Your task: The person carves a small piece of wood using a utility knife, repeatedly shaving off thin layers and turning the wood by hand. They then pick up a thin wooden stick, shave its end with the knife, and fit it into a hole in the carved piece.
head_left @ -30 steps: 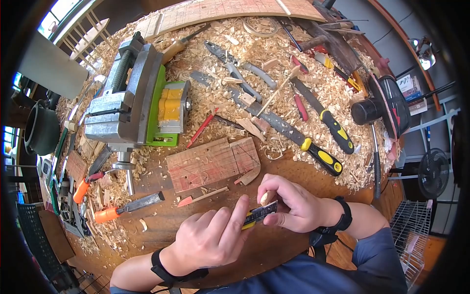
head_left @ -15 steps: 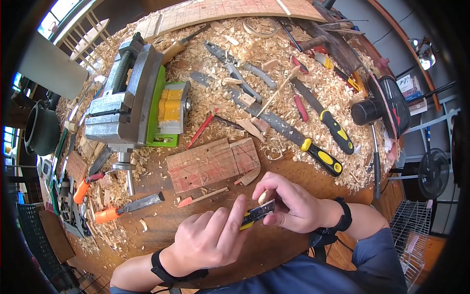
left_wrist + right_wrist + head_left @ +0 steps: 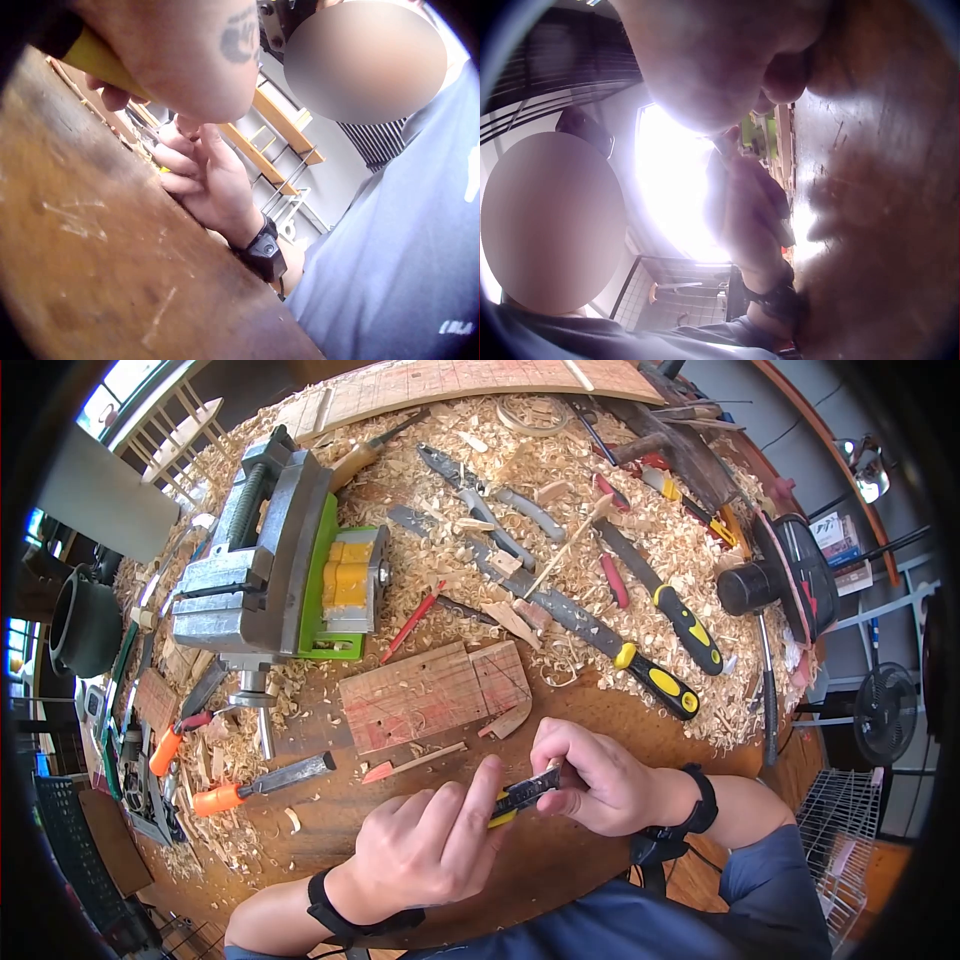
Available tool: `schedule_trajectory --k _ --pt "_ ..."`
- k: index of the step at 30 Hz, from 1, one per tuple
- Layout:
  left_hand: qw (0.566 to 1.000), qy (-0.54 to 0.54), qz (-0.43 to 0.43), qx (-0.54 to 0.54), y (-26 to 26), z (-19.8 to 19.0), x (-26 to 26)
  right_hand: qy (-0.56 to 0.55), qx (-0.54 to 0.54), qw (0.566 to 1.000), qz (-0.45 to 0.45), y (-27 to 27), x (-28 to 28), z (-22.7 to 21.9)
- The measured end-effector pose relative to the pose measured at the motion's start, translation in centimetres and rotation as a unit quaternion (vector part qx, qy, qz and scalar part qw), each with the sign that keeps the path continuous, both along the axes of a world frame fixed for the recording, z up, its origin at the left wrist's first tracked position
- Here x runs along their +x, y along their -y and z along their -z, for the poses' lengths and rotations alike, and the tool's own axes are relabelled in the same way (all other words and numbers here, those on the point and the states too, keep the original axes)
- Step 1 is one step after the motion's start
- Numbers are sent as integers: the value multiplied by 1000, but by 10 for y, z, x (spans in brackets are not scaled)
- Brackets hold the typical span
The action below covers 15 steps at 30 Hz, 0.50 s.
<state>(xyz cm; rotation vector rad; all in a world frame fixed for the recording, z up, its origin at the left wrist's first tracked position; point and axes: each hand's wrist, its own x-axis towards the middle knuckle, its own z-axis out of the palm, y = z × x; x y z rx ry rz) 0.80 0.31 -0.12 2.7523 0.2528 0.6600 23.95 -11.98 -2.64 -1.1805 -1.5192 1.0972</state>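
Observation:
My left hand (image 3: 430, 845) grips a yellow-and-black utility knife (image 3: 522, 797), its blade end pointing at my right hand. Part of the knife's yellow handle (image 3: 109, 66) shows under the left palm in the left wrist view. Between thumb and fingers, my right hand (image 3: 610, 785) pinches a small pale piece of wood (image 3: 553, 764), mostly hidden by the fingers. The knife's tip overlaps the wood in the head view. Both hands are close together over the near edge of the workbench (image 3: 340, 840).
Ahead lie a reddish marked board (image 3: 410, 695) and a thin wood strip (image 3: 430, 758). A metal vise (image 3: 240, 560) stands at left, near orange-handled chisels (image 3: 222, 798). Yellow-and-black-handled rasps (image 3: 655, 678) lie right among wood shavings (image 3: 700, 610). A mallet (image 3: 750, 588) sits farther right.
The piece of wood has turned and sunk between the right fingers, so less of it shows. The right fingertips have shifted slightly; the left hand and knife have barely moved.

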Motion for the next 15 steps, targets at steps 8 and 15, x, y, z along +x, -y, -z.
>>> schedule_trajectory --k 8,15 --pt "1000 -7 9 -9 -1 1 0 -25 -9 999 32 -3 -5 -9" --pt "1000 -8 8 7 0 2 0 -12 -22 1000 17 0 -3 -7"
